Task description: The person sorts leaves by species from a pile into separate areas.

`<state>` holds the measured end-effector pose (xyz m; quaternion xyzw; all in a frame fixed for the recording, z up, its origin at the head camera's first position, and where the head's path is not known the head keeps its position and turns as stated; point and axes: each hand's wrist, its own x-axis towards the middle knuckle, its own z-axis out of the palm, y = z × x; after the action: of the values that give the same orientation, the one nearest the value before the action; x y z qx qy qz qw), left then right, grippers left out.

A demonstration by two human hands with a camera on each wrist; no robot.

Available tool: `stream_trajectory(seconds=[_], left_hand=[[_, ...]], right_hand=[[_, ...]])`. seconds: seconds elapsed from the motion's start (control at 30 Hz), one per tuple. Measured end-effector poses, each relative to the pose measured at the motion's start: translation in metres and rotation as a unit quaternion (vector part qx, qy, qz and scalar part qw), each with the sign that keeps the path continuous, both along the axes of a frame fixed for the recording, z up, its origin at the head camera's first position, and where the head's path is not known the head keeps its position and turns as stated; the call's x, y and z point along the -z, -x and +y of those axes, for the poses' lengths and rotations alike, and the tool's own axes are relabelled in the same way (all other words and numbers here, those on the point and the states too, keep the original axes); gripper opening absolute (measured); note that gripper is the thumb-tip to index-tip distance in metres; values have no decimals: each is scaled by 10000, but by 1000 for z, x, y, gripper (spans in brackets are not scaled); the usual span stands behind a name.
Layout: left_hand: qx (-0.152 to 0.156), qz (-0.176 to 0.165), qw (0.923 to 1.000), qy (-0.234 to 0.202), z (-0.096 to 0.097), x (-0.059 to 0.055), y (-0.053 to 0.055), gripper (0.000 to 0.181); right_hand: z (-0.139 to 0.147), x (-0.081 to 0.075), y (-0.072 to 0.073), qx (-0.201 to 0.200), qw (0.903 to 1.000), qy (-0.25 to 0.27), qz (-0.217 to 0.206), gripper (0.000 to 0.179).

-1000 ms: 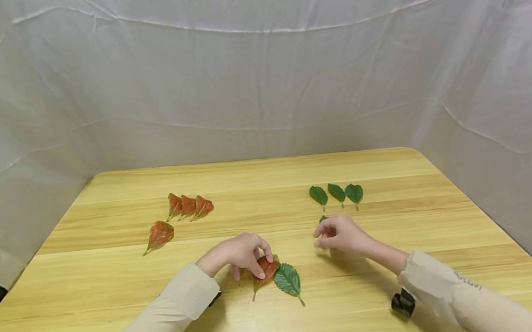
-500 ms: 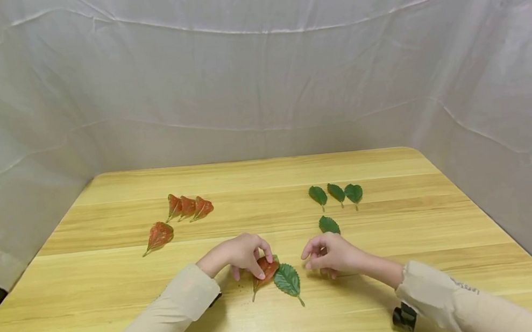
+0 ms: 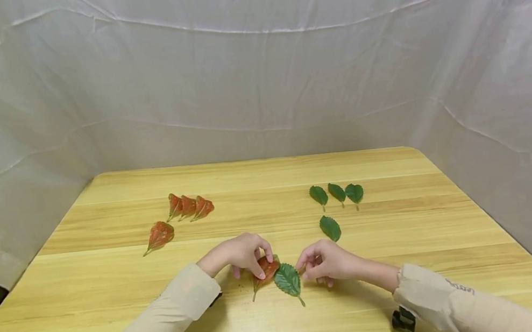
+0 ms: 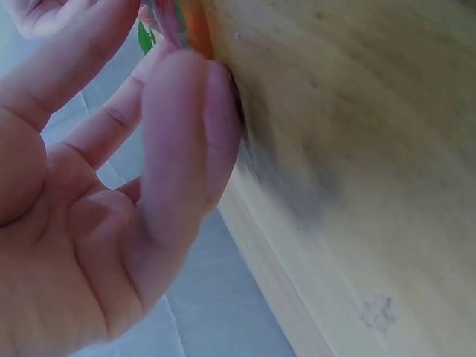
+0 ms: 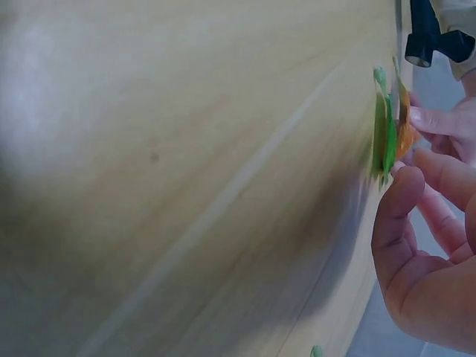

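Observation:
My left hand (image 3: 243,254) has its thumb and index finger on a red artificial leaf (image 3: 268,268) near the table's front middle. A green leaf (image 3: 287,279) with a serrated edge lies against that red leaf's right side, stem toward me. Close by on the right, my right hand (image 3: 331,262) has loosely bent fingers, its fingertips right at the green leaf's edge. The right wrist view catches the green leaf (image 5: 390,134) edge-on before the red one (image 5: 404,123). Fingers hide most of the red leaf (image 4: 196,30) in the left wrist view.
Several red leaves lie at the back left, a lone red leaf (image 3: 160,235) nearer me. At the back right is a row of green leaves (image 3: 336,192), with a single green leaf (image 3: 330,228) just beyond my right hand. Pale cloth (image 3: 257,80) surrounds the wooden table (image 3: 113,290).
My right hand has moved left and toward me, from beside the single green leaf to the middle green leaf's edge, uncovering the single leaf. My left hand has stayed on the red leaf.

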<state>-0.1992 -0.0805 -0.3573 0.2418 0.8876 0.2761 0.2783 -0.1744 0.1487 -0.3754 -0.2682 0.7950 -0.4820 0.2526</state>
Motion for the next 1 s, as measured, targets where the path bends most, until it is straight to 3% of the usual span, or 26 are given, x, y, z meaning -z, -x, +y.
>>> stream_trajectory(seconds=[0.53, 1.0], left_hand=[[339, 394, 9981, 342, 3, 1, 3, 54], [562, 396, 9968, 414, 7, 3, 10, 50]], right_hand=[[-8, 5, -1, -382, 9986, -325, 169, 17], [-15, 5, -2, -320, 9928, -823, 808, 11]])
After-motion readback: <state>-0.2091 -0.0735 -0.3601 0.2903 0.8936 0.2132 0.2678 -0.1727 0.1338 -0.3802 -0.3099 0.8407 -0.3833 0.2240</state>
